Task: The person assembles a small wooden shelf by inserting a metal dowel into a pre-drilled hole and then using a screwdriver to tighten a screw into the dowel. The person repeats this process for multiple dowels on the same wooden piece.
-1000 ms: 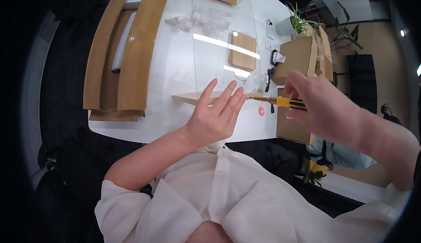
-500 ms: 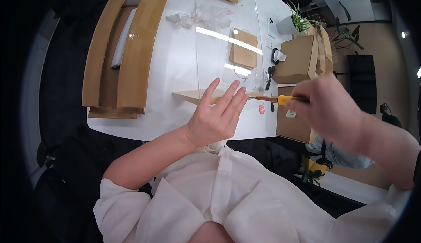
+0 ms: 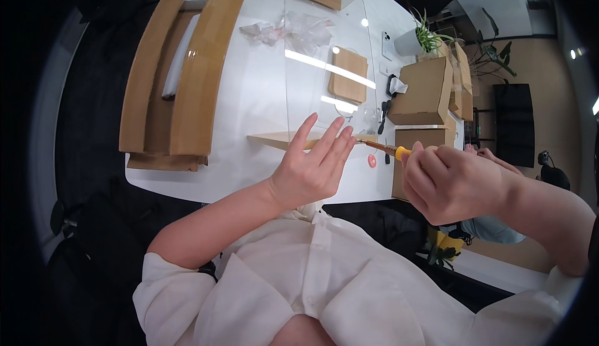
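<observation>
- So right hand is gripping screwdriver, fingers curled around it, pointing it between 9 and 10 o'clock
- Left hand is overlapping wooden board at its 12 o'clock, fingers partly spread

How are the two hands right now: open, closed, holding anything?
Left hand: open, by the nearest wooden board; contact unclear.
Right hand: closed, holding a yellow-handled screwdriver.
</observation>
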Demonstrator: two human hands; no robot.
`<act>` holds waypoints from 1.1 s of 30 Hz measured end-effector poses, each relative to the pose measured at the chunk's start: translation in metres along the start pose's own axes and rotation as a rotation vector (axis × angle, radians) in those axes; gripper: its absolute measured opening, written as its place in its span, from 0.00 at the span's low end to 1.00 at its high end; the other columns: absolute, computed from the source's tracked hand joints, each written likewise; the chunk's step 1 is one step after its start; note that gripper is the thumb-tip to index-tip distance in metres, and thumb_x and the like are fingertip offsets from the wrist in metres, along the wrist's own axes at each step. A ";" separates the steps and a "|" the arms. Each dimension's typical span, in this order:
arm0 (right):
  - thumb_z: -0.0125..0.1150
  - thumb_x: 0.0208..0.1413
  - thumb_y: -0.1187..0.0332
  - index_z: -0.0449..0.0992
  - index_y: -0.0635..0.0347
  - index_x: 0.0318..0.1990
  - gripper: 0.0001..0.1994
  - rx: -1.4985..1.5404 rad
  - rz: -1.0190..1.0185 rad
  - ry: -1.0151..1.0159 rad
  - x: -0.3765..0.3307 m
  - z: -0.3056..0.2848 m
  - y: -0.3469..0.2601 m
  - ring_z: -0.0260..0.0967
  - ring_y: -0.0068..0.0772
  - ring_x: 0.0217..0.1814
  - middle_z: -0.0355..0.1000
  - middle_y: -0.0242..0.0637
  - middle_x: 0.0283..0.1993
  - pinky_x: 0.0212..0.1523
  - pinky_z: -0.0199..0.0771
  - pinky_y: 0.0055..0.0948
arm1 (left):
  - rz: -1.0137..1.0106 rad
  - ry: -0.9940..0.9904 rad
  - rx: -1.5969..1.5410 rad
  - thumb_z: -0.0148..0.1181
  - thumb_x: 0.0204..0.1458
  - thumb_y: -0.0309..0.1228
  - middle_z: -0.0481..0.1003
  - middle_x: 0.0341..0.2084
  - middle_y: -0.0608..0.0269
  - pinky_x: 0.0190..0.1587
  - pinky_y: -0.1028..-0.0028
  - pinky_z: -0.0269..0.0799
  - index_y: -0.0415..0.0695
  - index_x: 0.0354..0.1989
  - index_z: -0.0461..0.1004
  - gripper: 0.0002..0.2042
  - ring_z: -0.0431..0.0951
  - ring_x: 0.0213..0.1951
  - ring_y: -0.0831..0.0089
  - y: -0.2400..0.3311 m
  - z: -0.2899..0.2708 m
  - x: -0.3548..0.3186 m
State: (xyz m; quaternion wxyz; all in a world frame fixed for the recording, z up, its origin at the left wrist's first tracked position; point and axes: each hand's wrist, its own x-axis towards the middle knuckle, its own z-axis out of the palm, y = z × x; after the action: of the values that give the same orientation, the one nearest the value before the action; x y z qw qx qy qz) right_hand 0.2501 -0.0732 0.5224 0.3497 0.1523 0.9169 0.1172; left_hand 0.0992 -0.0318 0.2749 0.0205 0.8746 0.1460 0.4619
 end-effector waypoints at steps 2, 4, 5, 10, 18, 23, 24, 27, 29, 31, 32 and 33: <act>0.68 0.46 0.75 0.80 0.68 0.33 0.07 0.292 0.230 -0.095 0.002 -0.007 0.000 0.72 0.27 0.27 0.73 0.37 0.31 0.29 0.79 0.26 | -0.008 0.002 -0.005 0.63 0.53 0.24 0.82 0.48 0.57 0.57 0.45 0.73 0.40 0.42 0.85 0.10 0.80 0.56 0.61 0.001 0.000 0.000; 0.71 0.48 0.75 0.80 0.72 0.33 0.09 0.585 0.540 -0.130 0.008 -0.007 -0.001 0.72 0.22 0.28 0.78 0.41 0.35 0.22 0.73 0.22 | -0.006 0.004 -0.002 0.63 0.53 0.24 0.82 0.48 0.57 0.57 0.45 0.73 0.40 0.42 0.85 0.10 0.80 0.56 0.62 0.000 0.001 0.001; 0.70 0.50 0.74 0.80 0.71 0.33 0.08 0.863 0.813 -0.192 0.012 -0.006 0.001 0.71 0.22 0.26 0.78 0.41 0.33 0.22 0.71 0.22 | -0.004 0.006 -0.001 0.63 0.53 0.24 0.82 0.48 0.57 0.57 0.45 0.73 0.40 0.42 0.85 0.10 0.81 0.56 0.62 0.000 0.001 0.001; 0.67 0.57 0.72 0.81 0.71 0.35 0.08 1.822 1.612 -0.497 0.017 0.002 0.041 0.66 0.20 0.20 0.77 0.39 0.26 0.23 0.66 0.21 | -0.006 -0.002 -0.018 0.63 0.52 0.23 0.82 0.48 0.58 0.56 0.45 0.74 0.41 0.42 0.85 0.10 0.81 0.56 0.62 0.007 0.000 -0.006; 0.65 0.49 0.76 0.74 0.60 0.25 0.05 0.576 0.593 -0.067 0.001 0.004 0.000 0.73 0.31 0.41 0.70 0.35 0.29 0.33 0.73 0.28 | -0.017 0.002 -0.015 0.63 0.53 0.24 0.83 0.47 0.58 0.58 0.46 0.73 0.41 0.43 0.85 0.10 0.81 0.56 0.62 -0.004 0.003 0.003; 0.68 0.47 0.78 0.82 0.67 0.41 0.12 -0.152 0.088 -0.001 -0.004 0.004 0.008 0.72 0.25 0.36 0.74 0.33 0.34 0.29 0.72 0.21 | -0.020 -0.007 -0.026 0.63 0.54 0.25 0.83 0.46 0.58 0.58 0.46 0.73 0.40 0.43 0.85 0.10 0.81 0.56 0.62 -0.005 0.000 0.005; 0.69 0.48 0.77 0.83 0.66 0.43 0.12 -0.159 0.058 -0.001 -0.001 0.007 0.008 0.73 0.22 0.36 0.75 0.31 0.33 0.27 0.72 0.22 | -0.022 -0.008 -0.023 0.63 0.54 0.25 0.83 0.46 0.58 0.58 0.46 0.73 0.40 0.43 0.85 0.10 0.81 0.56 0.62 -0.006 0.000 0.005; 0.67 0.48 0.73 0.82 0.68 0.36 0.09 0.077 0.260 0.029 0.009 0.006 0.004 0.73 0.27 0.31 0.76 0.34 0.29 0.30 0.71 0.23 | -0.021 -0.004 -0.006 0.63 0.54 0.24 0.83 0.47 0.57 0.58 0.46 0.73 0.40 0.43 0.85 0.10 0.80 0.56 0.61 -0.009 0.003 0.005; 0.67 0.53 0.71 0.82 0.69 0.36 0.08 0.480 0.624 -0.144 0.017 -0.005 0.001 0.72 0.28 0.27 0.76 0.36 0.27 0.29 0.73 0.25 | -0.013 0.006 0.020 0.63 0.53 0.24 0.82 0.47 0.57 0.58 0.45 0.73 0.40 0.43 0.85 0.10 0.80 0.56 0.61 -0.011 0.006 0.006; 0.65 0.57 0.70 0.82 0.69 0.37 0.09 0.940 1.047 -0.386 0.030 -0.019 0.015 0.73 0.30 0.25 0.76 0.38 0.27 0.29 0.74 0.27 | 0.004 -0.004 -0.012 0.63 0.53 0.24 0.82 0.47 0.57 0.58 0.45 0.73 0.40 0.42 0.85 0.10 0.80 0.57 0.61 -0.007 0.004 0.003; 0.64 0.60 0.69 0.81 0.70 0.37 0.10 1.200 1.292 -0.548 0.039 -0.026 0.034 0.74 0.31 0.25 0.76 0.39 0.28 0.29 0.75 0.29 | 0.019 -0.007 -0.033 0.63 0.53 0.24 0.82 0.47 0.56 0.58 0.45 0.73 0.40 0.42 0.85 0.10 0.80 0.57 0.61 -0.004 0.004 0.002; 0.63 0.62 0.68 0.81 0.70 0.37 0.11 1.458 1.519 -0.711 0.045 -0.025 0.052 0.74 0.31 0.25 0.77 0.41 0.29 0.30 0.76 0.30 | 0.011 -0.010 -0.027 0.63 0.53 0.24 0.82 0.47 0.56 0.58 0.45 0.73 0.40 0.42 0.85 0.10 0.80 0.57 0.61 -0.004 0.002 0.000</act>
State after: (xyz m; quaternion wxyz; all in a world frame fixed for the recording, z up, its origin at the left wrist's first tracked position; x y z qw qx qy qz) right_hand 0.2114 -0.0119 0.5305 0.2565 0.8686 0.2820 -0.3166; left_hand 0.1001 -0.0279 0.2731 0.0306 0.8775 0.1345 0.4594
